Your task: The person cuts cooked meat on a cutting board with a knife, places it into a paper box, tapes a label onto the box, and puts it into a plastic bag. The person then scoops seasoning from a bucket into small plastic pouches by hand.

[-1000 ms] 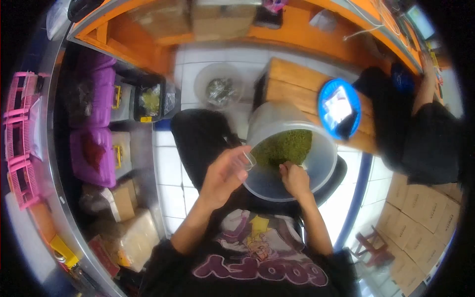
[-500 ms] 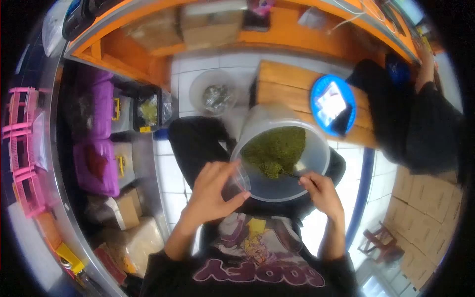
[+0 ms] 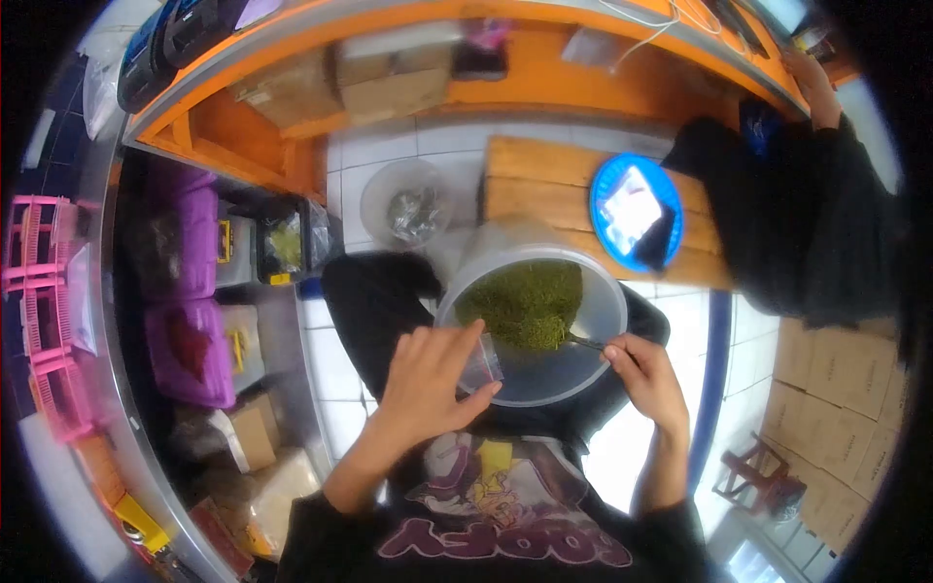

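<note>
Orange shelf unit (image 3: 573, 83) runs across the far side, cardboard boxes on its lower shelf. Carton stack (image 3: 836, 418) at right, against the white tiles. Wooden bench (image 3: 525, 180) in front of the shelf; co-worker in black (image 3: 816, 214) beside its right end. Big translucent tub (image 3: 544, 374) between the person's legs, near the bench's front edge, tipped, mouth toward the person. Smaller clear tub (image 3: 379, 199) on the floor off the bench's left edge, crumpled plastic inside. Green shredded leaf (image 3: 525, 296) heaped against the big tub's far wall, spilling toward mid-tub. Blue round tray (image 3: 601, 194) on the bench, right of centre, near the front edge; white packets and a black item on it. Left hand (image 3: 428, 374) over the tub's near-left rim, thumb and forefinger spread, bag held between them. Right hand (image 3: 646, 379) at the right rim, fingers closed around a handle end. Spoon-like utensil (image 3: 586, 342) runs from there into the leaf, its head hidden. Small clear plastic bag (image 3: 486, 361) at left fingertips, just inside the rim; contents unclear.
</note>
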A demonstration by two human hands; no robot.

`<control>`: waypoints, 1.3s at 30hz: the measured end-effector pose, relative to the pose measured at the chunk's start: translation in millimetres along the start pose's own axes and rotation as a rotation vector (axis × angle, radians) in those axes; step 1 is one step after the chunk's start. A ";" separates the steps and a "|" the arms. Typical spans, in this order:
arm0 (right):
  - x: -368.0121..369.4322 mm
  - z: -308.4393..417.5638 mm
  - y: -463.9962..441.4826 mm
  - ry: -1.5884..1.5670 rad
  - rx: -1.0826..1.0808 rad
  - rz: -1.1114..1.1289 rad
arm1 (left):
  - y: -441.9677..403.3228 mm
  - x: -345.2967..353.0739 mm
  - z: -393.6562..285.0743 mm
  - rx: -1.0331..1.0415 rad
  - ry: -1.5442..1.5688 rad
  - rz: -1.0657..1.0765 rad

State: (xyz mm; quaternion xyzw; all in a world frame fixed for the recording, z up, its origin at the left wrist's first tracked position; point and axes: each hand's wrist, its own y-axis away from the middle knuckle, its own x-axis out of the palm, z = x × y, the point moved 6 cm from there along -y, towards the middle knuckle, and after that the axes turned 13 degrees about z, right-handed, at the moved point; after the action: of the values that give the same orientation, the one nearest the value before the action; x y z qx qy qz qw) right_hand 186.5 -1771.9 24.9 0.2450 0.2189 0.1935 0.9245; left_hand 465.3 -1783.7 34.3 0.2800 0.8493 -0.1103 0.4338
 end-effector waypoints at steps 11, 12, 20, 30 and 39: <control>-3.6 41.7 4.1 0.238 -0.160 -0.017 | -32.9 1.8 -16.8 0.176 -0.025 -0.137; -2.5 52.0 6.6 0.344 -0.248 -0.088 | -37.6 6.3 -17.5 0.178 -0.025 -0.139; -17.3 109.1 48.7 0.879 -0.453 -0.455 | -31.2 42.0 -0.3 0.267 0.264 -0.448; 16.4 68.5 15.2 0.820 -0.405 -0.541 | -31.9 63.9 -5.1 0.048 0.271 -0.256; 61.9 43.5 -18.3 0.696 -0.379 -0.373 | -50.2 54.2 -30.2 0.074 -0.107 -0.225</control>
State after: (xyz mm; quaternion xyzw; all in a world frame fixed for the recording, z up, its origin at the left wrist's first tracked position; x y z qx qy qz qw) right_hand 264.1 -1773.9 29.9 -0.0525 0.5187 0.1310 0.8432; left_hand 391.0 -1791.2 6.4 0.1923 0.8464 -0.2042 0.4527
